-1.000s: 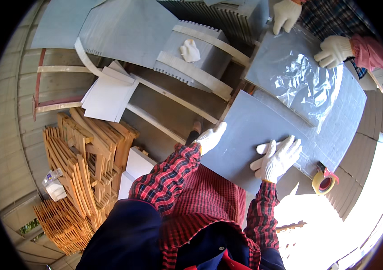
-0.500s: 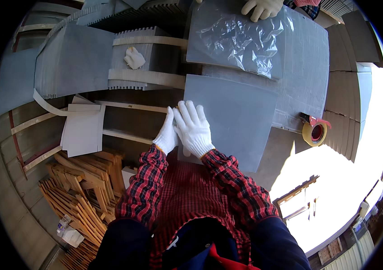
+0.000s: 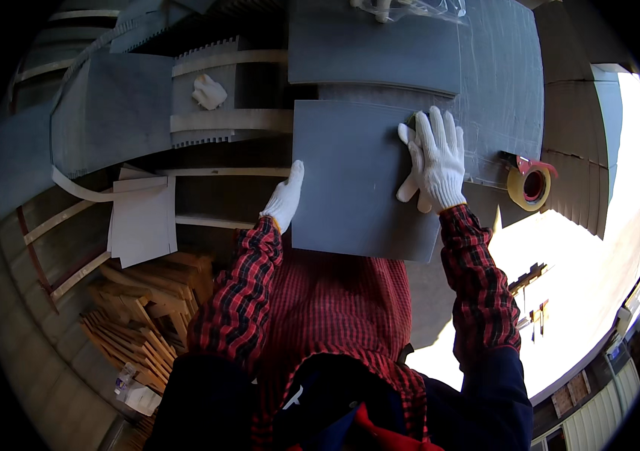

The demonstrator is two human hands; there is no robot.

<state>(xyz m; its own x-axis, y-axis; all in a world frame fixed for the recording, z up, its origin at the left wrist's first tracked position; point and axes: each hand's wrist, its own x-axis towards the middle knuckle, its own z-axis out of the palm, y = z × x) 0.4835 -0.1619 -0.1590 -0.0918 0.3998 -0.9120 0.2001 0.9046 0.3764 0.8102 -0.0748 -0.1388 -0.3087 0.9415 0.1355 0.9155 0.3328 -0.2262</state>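
Note:
A grey flat sheet [image 3: 357, 180], or a thin stack of them, lies in front of me. My left hand [image 3: 284, 197], in a white knit glove, stands edge-on at its left edge with fingers stretched. Across its right part lies my right hand [image 3: 436, 161], also gloved, palm down with the fingers extended. Neither hand grips anything. Just beyond is another pile of grey sheets [image 3: 372, 52], on a larger wrapped grey surface [image 3: 504, 83]. At the top, a co-worker's gloved fingers [image 3: 382, 9] touch crumpled clear plastic film [image 3: 429, 7].
A red tape dispenser [image 3: 530, 184] sits to the right. On the left are banded grey stacks [image 3: 128, 105], a crumpled white glove or cloth [image 3: 208, 92], pale sheets [image 3: 142, 222] and wooden rails [image 3: 222, 171]. Wooden frames [image 3: 136, 312] are piled at lower left.
My right hand has moved from beside the left hand to the sheet's right side. The sheet now sits straighter. The clear film and the co-worker's hand have shifted away toward the top.

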